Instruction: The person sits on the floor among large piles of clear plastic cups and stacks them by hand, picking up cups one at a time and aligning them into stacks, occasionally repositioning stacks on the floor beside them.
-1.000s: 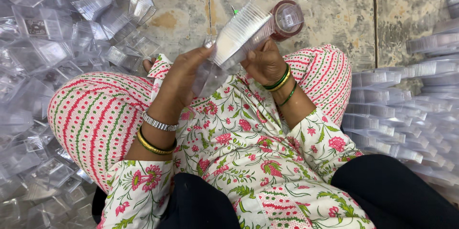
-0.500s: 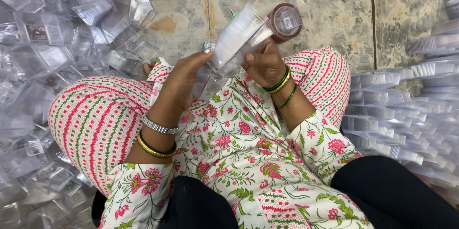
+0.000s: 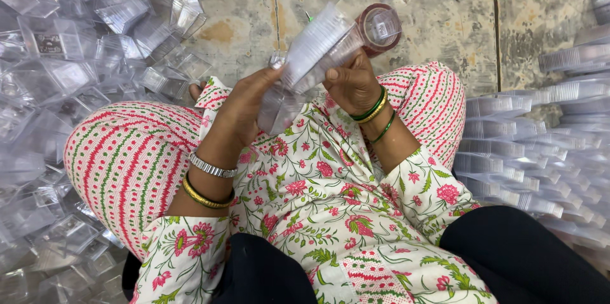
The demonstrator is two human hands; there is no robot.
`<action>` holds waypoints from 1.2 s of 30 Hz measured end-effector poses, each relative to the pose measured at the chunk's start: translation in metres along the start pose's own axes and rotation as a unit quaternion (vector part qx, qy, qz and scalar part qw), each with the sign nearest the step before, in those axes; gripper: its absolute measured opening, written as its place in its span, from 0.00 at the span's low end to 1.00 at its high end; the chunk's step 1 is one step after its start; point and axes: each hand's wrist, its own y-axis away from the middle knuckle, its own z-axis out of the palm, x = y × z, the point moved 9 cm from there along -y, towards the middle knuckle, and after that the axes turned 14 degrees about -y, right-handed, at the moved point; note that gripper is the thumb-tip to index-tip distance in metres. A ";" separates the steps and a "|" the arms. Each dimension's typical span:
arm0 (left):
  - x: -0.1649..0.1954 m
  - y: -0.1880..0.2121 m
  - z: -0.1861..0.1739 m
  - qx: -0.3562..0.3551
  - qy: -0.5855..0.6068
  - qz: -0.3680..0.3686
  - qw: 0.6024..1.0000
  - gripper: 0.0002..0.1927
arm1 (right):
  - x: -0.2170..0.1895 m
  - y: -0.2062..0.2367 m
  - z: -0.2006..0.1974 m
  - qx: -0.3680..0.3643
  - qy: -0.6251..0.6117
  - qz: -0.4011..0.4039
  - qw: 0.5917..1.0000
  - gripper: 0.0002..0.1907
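Nearest the camera, the person's lap fills the lower part of the view: a floral tunic (image 3: 318, 215) over striped trousers (image 3: 121, 158), with a dark cloth (image 3: 521, 259) cut off at the lower right edge. Above the lap, the left hand (image 3: 244, 110) has its fingers curled around a loose clear plastic piece (image 3: 276, 104), whose shape is hard to make out against the tunic; its fingertips touch the near end of a stack of clear plastic trays (image 3: 318, 47). The right hand (image 3: 352, 81) closes around that stack from the right, thumb on top, with the other fingers hidden behind the plastic. The stack tilts up and away towards the far right, held over the knees. At its far end sits a roll of brown tape (image 3: 380, 27); how it is held cannot be told. To the right lie rows of stacked trays (image 3: 521, 145), partly cut off. To the left and far, a heap of loose clear containers (image 3: 82, 43) blurs together on the concrete floor (image 3: 241, 24).
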 end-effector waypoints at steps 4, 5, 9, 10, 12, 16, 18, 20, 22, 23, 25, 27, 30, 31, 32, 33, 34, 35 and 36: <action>-0.008 -0.004 -0.006 -0.002 0.016 -0.001 1.000 0.16 | -0.002 0.001 -0.006 0.000 -0.009 -0.006 1.000 0.30; -0.008 -0.005 -0.005 -0.006 0.023 0.007 1.000 0.16 | -0.003 0.001 -0.008 0.000 -0.016 -0.009 1.000 0.30; -0.006 -0.004 -0.006 -0.008 0.021 0.017 1.000 0.17 | -0.004 0.000 -0.012 -0.006 -0.047 -0.009 0.999 0.29; -0.006 -0.004 -0.005 -0.006 0.014 0.015 1.000 0.17 | -0.004 -0.001 -0.012 -0.006 -0.047 -0.007 0.999 0.30; -0.006 -0.003 -0.004 -0.002 0.024 -0.003 1.000 0.19 | -0.003 0.000 -0.011 -0.006 -0.043 -0.007 0.999 0.31; 0.000 -0.004 0.003 -0.010 0.058 0.010 0.998 0.25 | -0.001 0.001 -0.001 -0.033 0.004 0.008 0.999 0.34; 0.005 -0.002 0.003 -0.005 -0.025 0.036 0.999 0.26 | -0.001 0.001 0.005 -0.047 0.032 0.012 0.998 0.35; 0.006 -0.001 0.004 -0.014 -0.030 0.036 0.999 0.26 | -0.004 -0.002 0.008 -0.052 0.051 0.002 0.997 0.34; 0.004 -0.003 0.007 -0.036 0.042 0.011 0.998 0.25 | -0.004 -0.002 0.009 -0.048 0.033 0.009 0.998 0.37; -0.001 -0.003 0.004 -0.019 0.041 -0.011 0.999 0.24 | -0.003 -0.002 0.010 -0.046 0.024 0.013 0.999 0.38; -0.010 0.000 -0.001 0.015 0.040 -0.055 0.998 0.22 | -0.002 -0.004 0.012 -0.054 0.013 0.017 0.998 0.38; -0.001 -0.001 0.005 -0.010 -0.003 -0.004 1.000 0.18 | -0.002 -0.004 0.015 -0.061 0.006 0.018 0.998 0.38; 0.001 0.002 0.009 -0.028 -0.023 0.001 0.999 0.16 | -0.001 -0.003 0.015 -0.065 -0.002 0.014 0.998 0.37; -0.001 0.003 0.009 -0.031 -0.022 -0.010 0.999 0.15 | -0.001 -0.002 0.014 -0.063 -0.006 0.011 0.998 0.37; 0.000 0.004 0.008 -0.026 -0.022 -0.008 0.999 0.15 | -0.001 -0.002 0.012 -0.061 -0.011 0.009 0.998 0.37; 0.000 0.005 0.006 -0.022 -0.022 -0.007 0.999 0.14 | -0.002 -0.002 0.009 -0.054 -0.024 0.008 0.998 0.36; -0.001 0.005 0.004 -0.018 -0.022 -0.006 1.000 0.14 | -0.003 -0.002 0.006 -0.048 -0.037 0.006 0.998 0.35; -0.002 0.004 0.003 -0.018 -0.019 -0.002 1.000 0.14 | -0.003 -0.002 0.002 -0.042 -0.050 0.005 0.998 0.34; -0.003 0.002 0.003 -0.019 -0.017 0.001 1.000 0.13 | -0.005 -0.002 -0.001 -0.039 -0.049 0.005 0.998 0.34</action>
